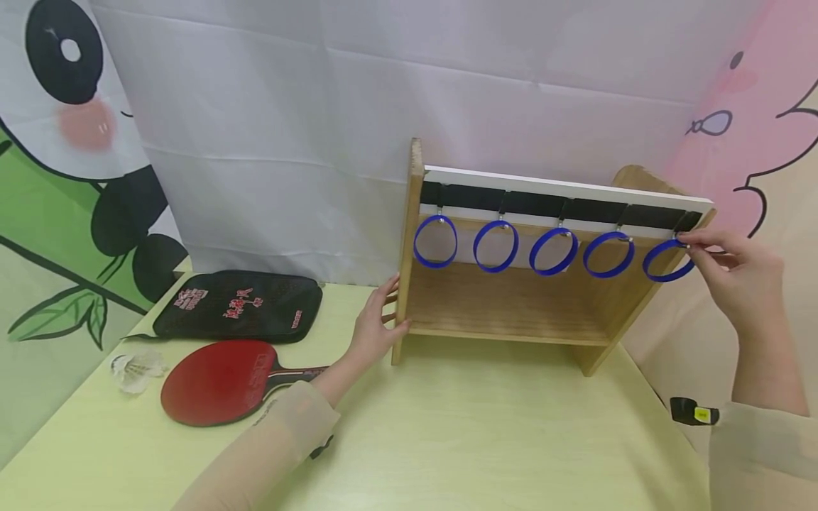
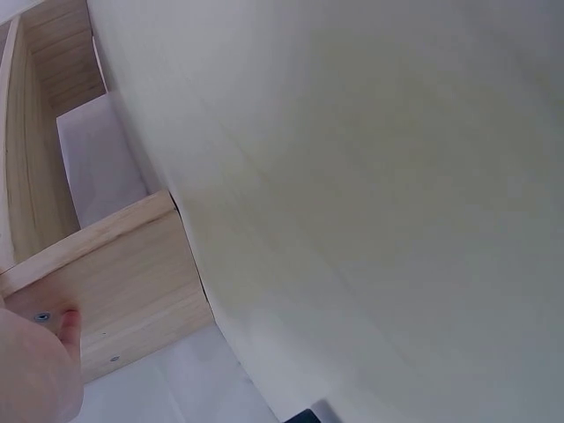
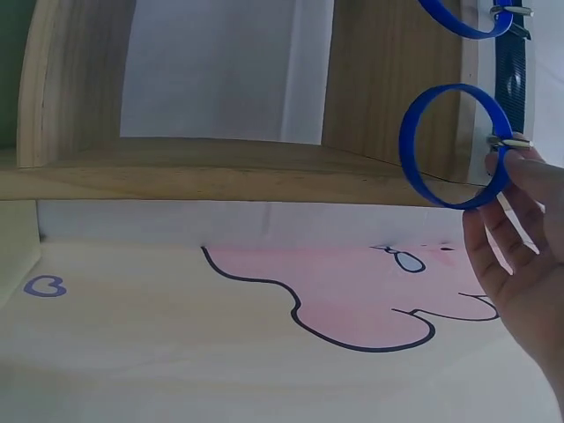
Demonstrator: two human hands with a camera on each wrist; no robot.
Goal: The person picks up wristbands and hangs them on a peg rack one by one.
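Note:
A small wooden shelf [image 1: 498, 301] stands on the table, with a row of blue rings [image 1: 495, 246] hanging from metal clips below its black-and-white upper rail [image 1: 533, 201]. At the right end, my right hand [image 1: 741, 277] pinches the metal clip [image 3: 509, 142] that bears the last blue ring [image 3: 409, 145]. Its thumb and fingertips meet there, and the lower fingers pass beside the ring. My left hand [image 1: 373, 323] rests against the shelf's left side panel [image 2: 123, 286], and one fingertip shows on its outer face in the left wrist view.
Left of the shelf lie a red table tennis bat [image 1: 214, 383], a black bat case [image 1: 239, 305] and a shuttlecock [image 1: 137, 369]. Behind the shelf hangs a pale cloth [image 1: 287, 128]. The table's right edge [image 1: 661, 404] runs near my right forearm.

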